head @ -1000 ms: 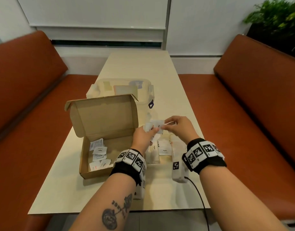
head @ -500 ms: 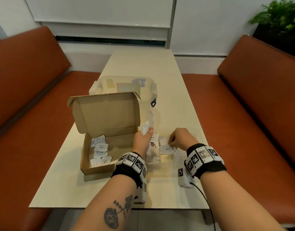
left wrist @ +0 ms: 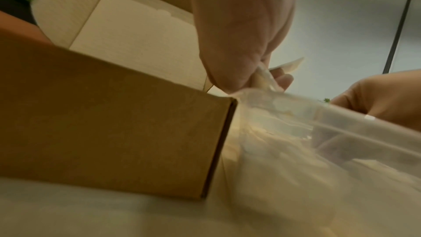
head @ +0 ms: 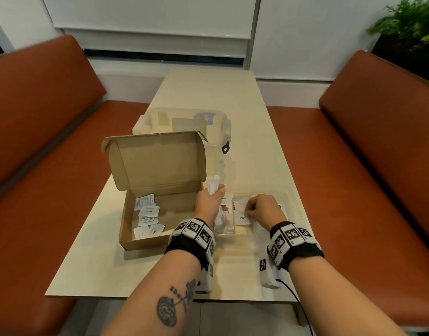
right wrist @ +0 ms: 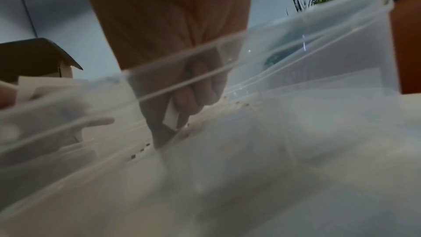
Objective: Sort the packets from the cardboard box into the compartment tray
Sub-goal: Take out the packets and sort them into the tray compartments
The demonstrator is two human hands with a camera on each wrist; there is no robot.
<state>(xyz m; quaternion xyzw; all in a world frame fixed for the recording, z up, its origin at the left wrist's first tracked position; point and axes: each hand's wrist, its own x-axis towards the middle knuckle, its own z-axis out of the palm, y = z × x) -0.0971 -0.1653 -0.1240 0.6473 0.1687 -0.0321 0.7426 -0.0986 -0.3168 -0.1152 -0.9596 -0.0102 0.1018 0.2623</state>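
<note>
The clear plastic compartment tray (head: 292, 197) sits just to the right of the open brown cardboard box (head: 157, 185), and both hands are busy at it. The right hand (head: 264, 209) is down inside one of the tray's middle compartments, its curled fingers (right wrist: 193, 102) pinching a small white paper packet (right wrist: 171, 116) close to the tray floor. The left hand (head: 210, 201) hovers at the tray's left edge, beside the box wall, pinching a small bunch of white packets (head: 214, 185) that stick up above the thumb. More white sachets (head: 146, 215) lie loose in the box, so I'd say the sorting is only partly done.

The trouble I'd watch for is at the left hand: several thin, slick packets are held in one pinch, and if the grip eases one may slide out and land in the wrong compartment or between tray and box. The packets look nearly alike, so a misread label could put one with the wrong kind. The tray looks light; a nudge from either wrist may shift it against the box.
</note>
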